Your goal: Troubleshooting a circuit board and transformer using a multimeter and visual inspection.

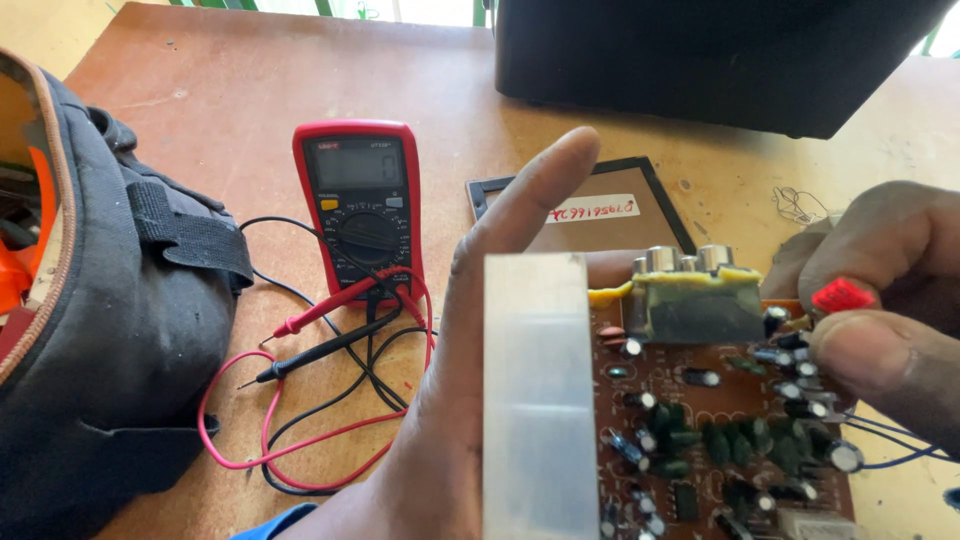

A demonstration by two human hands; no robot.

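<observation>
Head view: a brown circuit board (700, 420) crowded with small cylindrical capacitors is held up over the wooden table (250, 90), with a silver block-shaped aluminium heat sink (537, 400) fixed along its left edge. The left hand (480, 330) is pressed against the heat sink from the left, fingers extended flat, thumb pointing up. The right hand (885, 300) is placed at the board's right edge, thumb and forefinger pinched narrowly on a small red box-shaped component (842, 296). Twin silver jack sockets (685, 260) are seen at the board's top. Left of the board, a red-cased digital multimeter (360, 205) lies flat with red and black probe leads (320, 400) coiled just below it. Further left sits a dark fabric tool bag (110, 320). Behind the board lie a black-framed flat panel (600, 210) and a large black box (720, 60).
</observation>
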